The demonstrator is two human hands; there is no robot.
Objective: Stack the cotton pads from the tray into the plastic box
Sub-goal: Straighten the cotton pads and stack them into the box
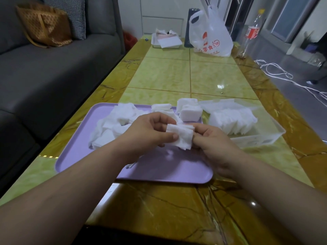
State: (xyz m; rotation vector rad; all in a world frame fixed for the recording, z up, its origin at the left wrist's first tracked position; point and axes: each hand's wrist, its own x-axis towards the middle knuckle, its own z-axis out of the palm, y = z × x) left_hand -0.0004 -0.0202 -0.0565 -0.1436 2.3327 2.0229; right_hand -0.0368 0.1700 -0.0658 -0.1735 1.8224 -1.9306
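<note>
A green-and-amber marble table (203, 78) carries a purple tray (168, 167) and, just to its right, a clear plastic box (261, 140) part-filled with cotton pads (233, 121). Above the tray, the left hand (150, 131) and right hand (214, 144) pinch a small pad stack (180, 136) between curled fingers; loose pads (113, 126) lie heaped on the tray's far side.

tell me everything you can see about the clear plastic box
The plastic box is a clear, frosted rectangular tub with no lid on, standing flat on the table right of the purple tray. A row of cotton pads stands on edge inside, filling the far part; the rest looks bare. The left hand and right hand hold a pad stack, clear of it.
</note>
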